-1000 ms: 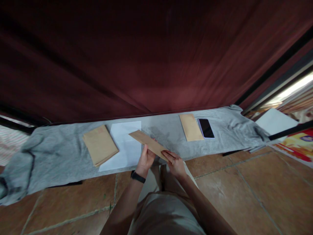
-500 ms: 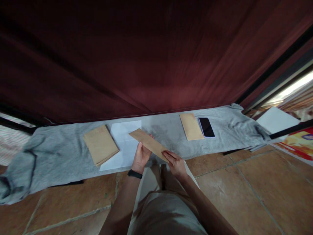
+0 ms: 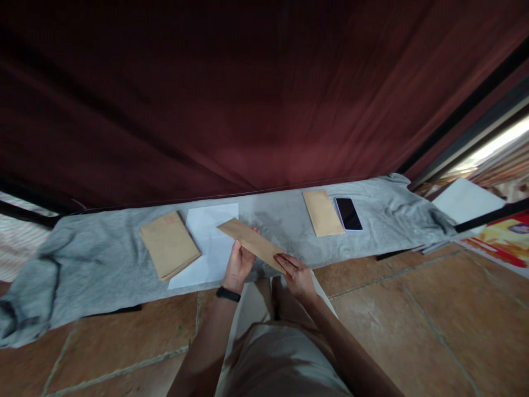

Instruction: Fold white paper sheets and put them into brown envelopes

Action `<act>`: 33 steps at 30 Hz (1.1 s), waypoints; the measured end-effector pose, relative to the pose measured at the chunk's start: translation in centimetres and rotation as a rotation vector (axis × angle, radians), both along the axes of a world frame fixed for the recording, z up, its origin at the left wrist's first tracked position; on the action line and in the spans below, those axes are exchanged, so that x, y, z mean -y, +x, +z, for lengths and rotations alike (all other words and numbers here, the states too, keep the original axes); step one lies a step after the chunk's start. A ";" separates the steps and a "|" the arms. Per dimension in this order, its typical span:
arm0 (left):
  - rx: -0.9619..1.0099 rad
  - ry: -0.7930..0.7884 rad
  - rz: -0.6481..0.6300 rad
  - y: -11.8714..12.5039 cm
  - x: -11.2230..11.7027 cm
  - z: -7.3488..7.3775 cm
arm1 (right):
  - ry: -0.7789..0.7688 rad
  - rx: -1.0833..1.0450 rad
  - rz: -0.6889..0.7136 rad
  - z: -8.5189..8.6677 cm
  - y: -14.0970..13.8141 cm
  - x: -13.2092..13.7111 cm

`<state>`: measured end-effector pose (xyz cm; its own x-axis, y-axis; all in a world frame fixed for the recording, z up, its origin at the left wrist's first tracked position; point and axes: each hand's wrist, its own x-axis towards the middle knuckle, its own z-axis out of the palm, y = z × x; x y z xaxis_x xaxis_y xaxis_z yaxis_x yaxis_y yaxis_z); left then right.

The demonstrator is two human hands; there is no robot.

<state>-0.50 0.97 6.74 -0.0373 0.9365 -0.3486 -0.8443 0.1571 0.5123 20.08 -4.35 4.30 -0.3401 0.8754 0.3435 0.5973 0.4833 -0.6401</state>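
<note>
A brown paper envelope (image 3: 254, 242) is held slantwise between my two hands, just above the near edge of the cloth. My left hand (image 3: 239, 263), with a dark band at its wrist, grips the envelope's middle with the thumb on top and fingers beneath. At the lower right end, my right hand (image 3: 296, 275) is closed on the envelope, fingers laid over its face. To the left lies a stack of brown envelopes (image 3: 170, 245), partly covering white paper (image 3: 212, 234). Another brown envelope (image 3: 323, 213) rests to the right, beside a phone (image 3: 349, 214) with a dark screen.
Grey cloth (image 3: 111, 259) covers the long narrow surface. Behind it hangs a dark red curtain (image 3: 264, 110). Dark bars (image 3: 467, 105) rise at the right, near a white sheet (image 3: 469, 201) and a colourful printed box (image 3: 506, 240). Tiled floor (image 3: 380, 314) runs below.
Almost nothing differs. Both hands keep the same hold on the envelope, and the view has shifted very slightly.
</note>
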 end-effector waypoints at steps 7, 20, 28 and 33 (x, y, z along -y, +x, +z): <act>0.005 0.034 -0.004 0.0 0.0 -0.6 | 0.019 0.022 -0.023 0.0 0.0 0.3; -0.004 0.071 -0.140 0.2 0.7 -1.6 | 0.129 0.087 -0.028 -0.1 0.3 0.4; -0.060 0.056 -0.073 0.5 1.3 -1.7 | 0.148 0.100 -0.018 -0.1 0.1 0.5; -0.056 0.085 -0.115 -0.2 1.0 -1.9 | 0.147 0.123 -0.024 -0.4 0.4 0.5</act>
